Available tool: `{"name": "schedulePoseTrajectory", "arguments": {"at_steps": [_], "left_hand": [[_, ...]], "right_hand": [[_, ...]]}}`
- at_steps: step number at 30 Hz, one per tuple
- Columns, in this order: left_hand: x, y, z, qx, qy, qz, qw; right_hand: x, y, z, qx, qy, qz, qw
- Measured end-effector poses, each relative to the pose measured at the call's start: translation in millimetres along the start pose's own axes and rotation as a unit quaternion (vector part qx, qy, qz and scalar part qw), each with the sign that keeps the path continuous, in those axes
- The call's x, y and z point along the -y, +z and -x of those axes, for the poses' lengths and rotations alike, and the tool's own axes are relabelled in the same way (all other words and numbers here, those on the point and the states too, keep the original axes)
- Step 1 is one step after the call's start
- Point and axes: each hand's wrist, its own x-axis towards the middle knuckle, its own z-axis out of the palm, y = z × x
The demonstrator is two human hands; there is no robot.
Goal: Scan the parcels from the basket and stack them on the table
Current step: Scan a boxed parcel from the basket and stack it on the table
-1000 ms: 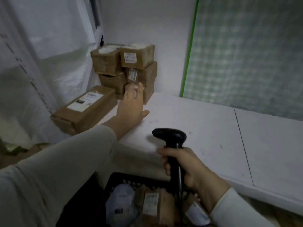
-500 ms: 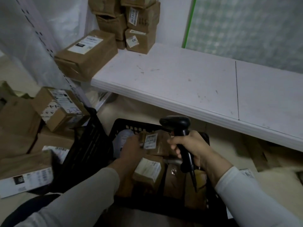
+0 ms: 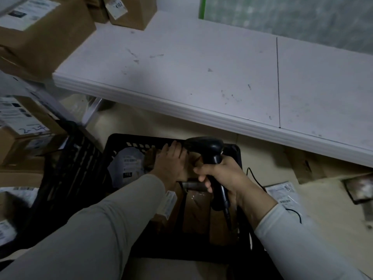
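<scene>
A black plastic basket (image 3: 129, 141) stands on the floor below the white table (image 3: 201, 73). It holds several brown cardboard parcels (image 3: 198, 213) and a grey mailer bag (image 3: 129, 164) with a label. My left hand (image 3: 171, 164) reaches down into the basket, its fingers laid over a brown parcel (image 3: 150, 158) near the far wall; whether it grips is unclear. My right hand (image 3: 224, 176) is closed around the handle of a black barcode scanner (image 3: 207, 148), held over the basket's right side. Scanned brown parcels (image 3: 129, 11) are stacked at the table's far left corner.
A large brown box (image 3: 42, 35) with a white label overhangs the table's left end. More boxes (image 3: 24, 122) and a second black crate (image 3: 66, 170) crowd the floor on the left. Flat mailers (image 3: 282, 193) lie on the floor at right. The scanner's cable (image 3: 294, 211) trails right.
My left hand left the table's stack and dropped into the basket, then slid toward its far wall. The view tilted down; the scanner followed over the basket.
</scene>
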Motion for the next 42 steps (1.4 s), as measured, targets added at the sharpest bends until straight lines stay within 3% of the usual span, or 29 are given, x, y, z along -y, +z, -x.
{"name": "schedulePoseTrajectory", "arguments": {"at_steps": [7,9,11,12,14,15,16,17,19,21,31,37,42], "left_hand": [[20.6,-16.8,30.5,-0.135,-0.015,0.054,0.989],[33.3,-32.7,52.0,-0.124,-0.087,0.126,0.98],[49.0,-47.0,76.1,-0.076,-0.185,0.262,0.944],[54.4,-55.4,88.6,-0.066,-0.229,0.361,0.902],[67.8,-58.3,106.0,-0.073,-0.281,0.593,0.751],[71.6,-59.5,114.6,-0.073,-0.295,0.681,0.666],[73.9,-61.7,123.7,-0.054,-0.312,0.732,0.604],[74.1,-67.1,135.1,-0.016,-0.321,0.764,0.56],[72.9,-76.7,159.5,0.074,-0.303,0.802,0.509],[76.7,-77.7,174.9,0.099,-0.271,0.832,0.474],[80.1,-88.0,206.5,0.043,-0.291,0.897,0.329],[80.5,-94.3,211.5,0.046,-0.284,0.91,0.298],[78.3,-100.8,213.7,0.054,-0.276,0.911,0.303]], "right_hand": [[0.6,4.4,0.5,0.0,0.0,0.001,1.0],[1.9,8.6,5.3,0.0,-0.004,0.005,1.0],[4.0,13.8,12.1,0.001,-0.007,0.003,1.0],[5.2,16.4,16.1,0.001,-0.01,0.001,1.0],[7.8,21.5,26.2,0.001,-0.016,0.001,1.0],[8.8,23.9,31.6,0.002,-0.019,0.001,1.0],[9.5,26.1,36.9,0.003,-0.025,0.0,1.0],[9.8,28.0,42.4,0.003,-0.031,-0.002,1.0],[9.6,31.6,52.7,0.002,-0.044,-0.003,0.999],[9.2,35.5,61.9,0.004,-0.053,-0.003,0.999],[10.4,47.9,95.2,0.04,-0.095,0.01,0.995],[7.0,43.5,107.2,0.049,-0.113,0.031,0.992],[5.5,40.1,109.9,0.048,-0.114,0.029,0.992]]}}
